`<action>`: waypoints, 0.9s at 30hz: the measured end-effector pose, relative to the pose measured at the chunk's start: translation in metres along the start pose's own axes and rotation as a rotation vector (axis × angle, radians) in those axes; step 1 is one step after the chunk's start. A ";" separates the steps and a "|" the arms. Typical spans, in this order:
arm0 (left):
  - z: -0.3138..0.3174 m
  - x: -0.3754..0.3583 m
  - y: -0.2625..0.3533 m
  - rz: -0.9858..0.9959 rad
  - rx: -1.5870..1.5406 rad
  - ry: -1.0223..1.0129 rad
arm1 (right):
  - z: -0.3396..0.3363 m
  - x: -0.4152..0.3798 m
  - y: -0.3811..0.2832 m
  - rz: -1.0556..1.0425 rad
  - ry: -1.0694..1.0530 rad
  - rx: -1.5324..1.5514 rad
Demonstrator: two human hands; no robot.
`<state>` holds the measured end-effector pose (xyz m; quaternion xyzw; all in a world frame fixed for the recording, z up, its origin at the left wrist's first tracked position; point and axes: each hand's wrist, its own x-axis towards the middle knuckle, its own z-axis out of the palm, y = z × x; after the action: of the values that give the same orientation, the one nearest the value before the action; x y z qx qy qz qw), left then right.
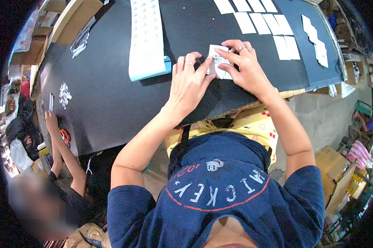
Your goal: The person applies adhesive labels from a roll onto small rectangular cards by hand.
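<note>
Near the front edge of the black table (pixel 108 99), a small white packet (pixel 220 62) with a printed barcode label lies between my two hands. My left hand (pixel 190 80) presses its fingertips and thumb on the packet's left side. From the right, my right hand (pixel 244 64) has its index finger and thumb on the packet, with the other fingers curled beyond it. A long sheet of printed labels (pixel 145 41) with a bluish curled end lies left of my hands. Rows of white cards (pixel 259 23) lie at the upper right.
At the far right is a staggered stack of white packets (pixel 315 41). A pile of small white pieces (pixel 64 96) and orange-handled scissors (pixel 65 136) are at the left, beside a co-worker's hand (pixel 51 120). Cardboard boxes (pixel 333 169) stand on the floor at right.
</note>
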<state>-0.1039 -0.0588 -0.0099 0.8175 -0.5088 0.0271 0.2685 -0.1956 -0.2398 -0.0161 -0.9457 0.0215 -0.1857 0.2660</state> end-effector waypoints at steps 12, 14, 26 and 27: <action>-0.003 0.000 -0.005 -0.015 -0.095 0.021 | -0.004 0.001 -0.001 -0.023 -0.026 -0.026; -0.001 -0.001 -0.003 0.037 0.100 -0.056 | -0.005 0.002 -0.003 -0.025 -0.035 -0.044; 0.005 -0.007 -0.002 -0.011 0.214 -0.007 | -0.004 0.001 -0.003 -0.085 -0.042 -0.169; 0.008 -0.009 0.000 -0.009 0.213 -0.008 | -0.005 0.001 -0.004 -0.084 -0.025 -0.156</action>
<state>-0.1095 -0.0553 -0.0194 0.8437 -0.5005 0.0767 0.1781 -0.1969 -0.2391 -0.0103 -0.9659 -0.0069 -0.1826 0.1835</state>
